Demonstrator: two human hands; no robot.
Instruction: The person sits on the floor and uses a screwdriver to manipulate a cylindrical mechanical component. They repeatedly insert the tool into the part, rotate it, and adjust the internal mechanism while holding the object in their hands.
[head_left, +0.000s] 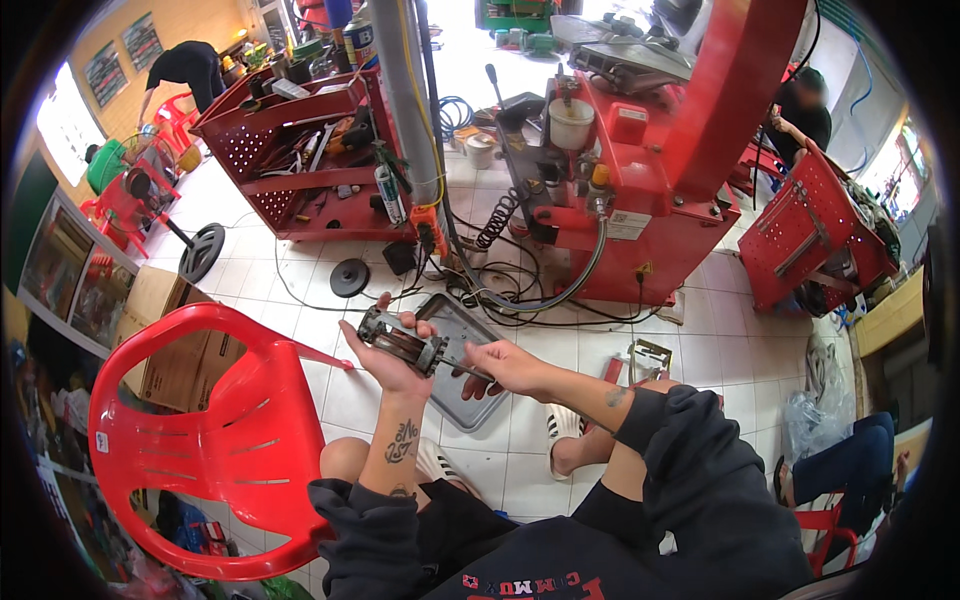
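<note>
My left hand, palm up, is wrapped round a small electric-motor-like part with a brownish coil-like middle and dark metal ends. The part lies tilted across the palm, its right end toward my other hand. My right hand pinches a thin dark rod whose left end meets the right end of the part. Whether the rod is a screwdriver or the part's own shaft, I cannot tell. Beneath both hands, a grey tray rests on the tiled floor.
To the left stands a red plastic chair. Ahead are a red tool cart and a red machine, with black cables on the floor. A metal bracket lies right of my hands. Other people are at the back and right.
</note>
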